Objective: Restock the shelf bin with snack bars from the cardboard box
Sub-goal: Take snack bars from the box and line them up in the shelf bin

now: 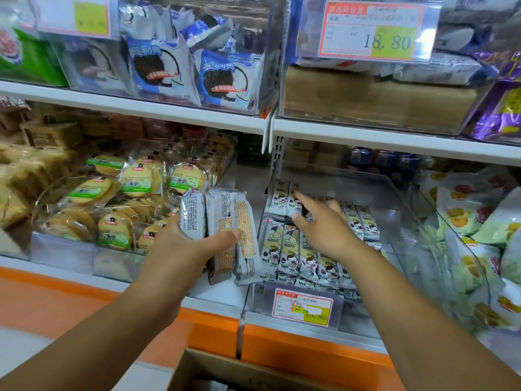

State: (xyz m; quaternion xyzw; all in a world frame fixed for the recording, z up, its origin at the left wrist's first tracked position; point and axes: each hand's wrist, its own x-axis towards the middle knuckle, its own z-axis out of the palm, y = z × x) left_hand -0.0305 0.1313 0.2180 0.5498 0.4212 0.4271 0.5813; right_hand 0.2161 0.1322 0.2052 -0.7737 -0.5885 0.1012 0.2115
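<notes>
View from a head camera facing store shelves, with 2 bare hands reaching forward

The left hand grips a bundle of 3 snack bars in silver wrappers, printed backs facing the camera. The fingers curl behind the bundle and the thumb presses across its front. The bundle is in the air just left of the clear shelf bin. The right hand is inside that bin, fingers straight and spread, resting on the back row of bars and holding nothing

The bin holds matching bars lying side by side in 2 rows, cartoon faces up. In the front row 5 bars show, with more edges beneath them. In the back row 4 show, 2 on each side of the hand. The right forearm hides the rest. 1 price tag on the bin's front reads 18.80

1 open cardboard box sits at the bottom edge below the orange ledge. Its contents are too dark to make out

The bin to the left holds round yellow biscuits in clear packs. The bin to the right holds pale green and yellow packets. On the shelf above, 1 clear bin holds blue and white cookie packs, and another carries a second 18.80 tag
</notes>
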